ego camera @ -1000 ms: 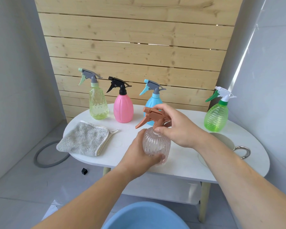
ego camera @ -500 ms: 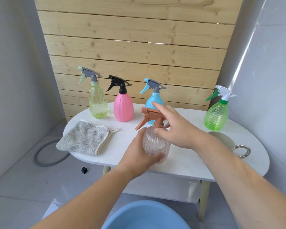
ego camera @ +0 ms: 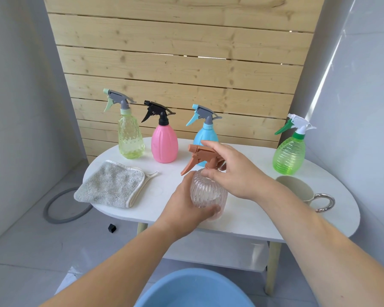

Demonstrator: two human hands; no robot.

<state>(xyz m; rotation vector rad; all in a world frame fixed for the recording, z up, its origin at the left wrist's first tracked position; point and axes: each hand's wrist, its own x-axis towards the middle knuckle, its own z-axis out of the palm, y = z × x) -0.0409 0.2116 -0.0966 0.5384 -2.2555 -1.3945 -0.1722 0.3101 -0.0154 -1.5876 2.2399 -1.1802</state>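
Observation:
A clear ribbed spray bottle (ego camera: 205,192) with a brown trigger head (ego camera: 200,157) stands near the front edge of the white oval table (ego camera: 248,218). My left hand (ego camera: 186,207) grips the bottle's body from the left and below. My right hand (ego camera: 233,171) pinches the brown neck collar between thumb and fingers, with the index finger lying over the top of the trigger head. The nozzle points left.
Along the back stand a yellow-green spray bottle (ego camera: 130,138), a pink one (ego camera: 164,142), a blue one (ego camera: 205,134) and a green one (ego camera: 289,155). A grey cloth (ego camera: 111,185) lies left, a cream mug (ego camera: 297,189) right. A blue basin (ego camera: 193,289) sits below.
My right hand has shifted its hold on the brown trigger head, fingers opening and moving round the neck. The bottle and my left hand have stayed almost still.

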